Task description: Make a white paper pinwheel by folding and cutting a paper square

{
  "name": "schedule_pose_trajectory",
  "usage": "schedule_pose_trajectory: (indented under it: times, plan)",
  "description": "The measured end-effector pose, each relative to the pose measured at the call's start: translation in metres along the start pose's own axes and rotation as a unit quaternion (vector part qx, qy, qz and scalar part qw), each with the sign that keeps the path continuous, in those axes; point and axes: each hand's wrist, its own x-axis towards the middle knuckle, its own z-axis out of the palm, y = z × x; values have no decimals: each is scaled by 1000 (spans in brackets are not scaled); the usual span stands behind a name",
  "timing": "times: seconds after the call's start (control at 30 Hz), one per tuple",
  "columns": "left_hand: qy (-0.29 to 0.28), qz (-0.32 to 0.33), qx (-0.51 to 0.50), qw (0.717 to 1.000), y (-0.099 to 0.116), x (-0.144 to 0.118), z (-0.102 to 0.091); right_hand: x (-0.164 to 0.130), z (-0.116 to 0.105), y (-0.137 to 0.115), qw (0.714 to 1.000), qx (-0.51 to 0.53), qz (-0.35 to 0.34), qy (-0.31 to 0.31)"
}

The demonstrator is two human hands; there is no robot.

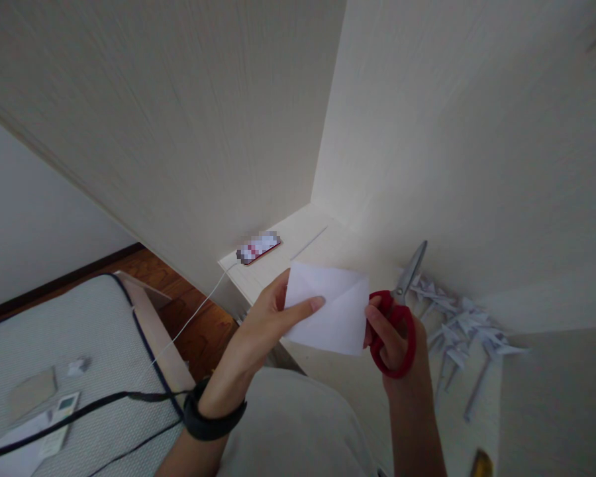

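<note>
A square sheet of white paper (335,324) with a faint diagonal crease is held up in front of me. My left hand (273,315) grips its left side, thumb on top and the other fingers behind. My right hand (395,344) has its fingers through the red handles of a pair of scissors (408,324). The blades point up and away, apart from the paper. The right fingertips are at the paper's right edge; whether they pinch it, I cannot tell. Folded white paper pinwheels (459,331) on sticks lie in a pile to the right.
A phone (259,248) with a white cable (198,308) lies on the pale desktop (251,281) by the panel. A thin white stick (309,242) lies beyond the paper. Tall panels enclose the desk. At left, a mattress (94,344) carries a white remote control (62,417).
</note>
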Motion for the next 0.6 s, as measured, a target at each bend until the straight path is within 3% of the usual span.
schedule_pose_trajectory:
  times: [0.27, 0.43, 0.6]
  plan:
    - [10, 4, -105, 994, -8, 11, -8, -1, -3, 0, 1000, -4, -17, 5]
    - [46, -19, -152, 987, -11, 14, -4, 0, -2, 1, 1000, 4, -22, 9]
    - [17, -42, -158, 986, -9, 13, -3, 2, -2, 4, 998, 4, -36, 42]
